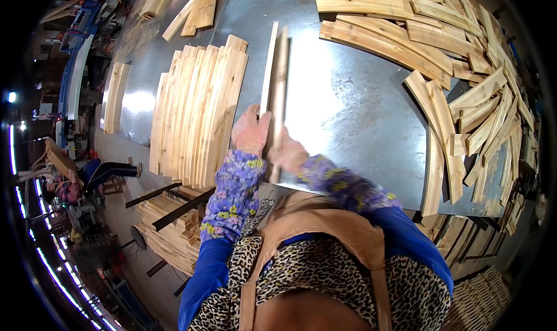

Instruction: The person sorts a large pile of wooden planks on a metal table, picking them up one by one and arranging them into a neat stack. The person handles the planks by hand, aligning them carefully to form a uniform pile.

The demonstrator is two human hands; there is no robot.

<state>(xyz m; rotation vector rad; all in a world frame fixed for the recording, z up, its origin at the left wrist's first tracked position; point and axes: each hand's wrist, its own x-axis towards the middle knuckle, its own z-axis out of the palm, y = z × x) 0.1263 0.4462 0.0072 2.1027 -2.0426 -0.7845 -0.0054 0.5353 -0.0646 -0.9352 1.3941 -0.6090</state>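
Both hands are at the metal table (371, 122), near its front edge. My left hand (251, 131), in what looks like a pinkish glove, is closed around the near part of a thin pale wooden board (269, 70) stood on edge. My right hand (288, 152), smeared by motion, grips a second wooden board (281, 76) close beside the first. This second board is blurred and also seen edge-on; a narrow gap shows between the two at their far ends. Left of my left hand lies a row of wooden boards (200, 107), packed side by side. My fingertips are partly hidden.
Loose wooden boards (377, 6) are heaped along the table's far right and right side. More planks (202, 9) lie at the far left, and a short stack (116, 96) sits at the left edge. Below, boards (168, 226) are piled beside dark metal bars (183, 210).
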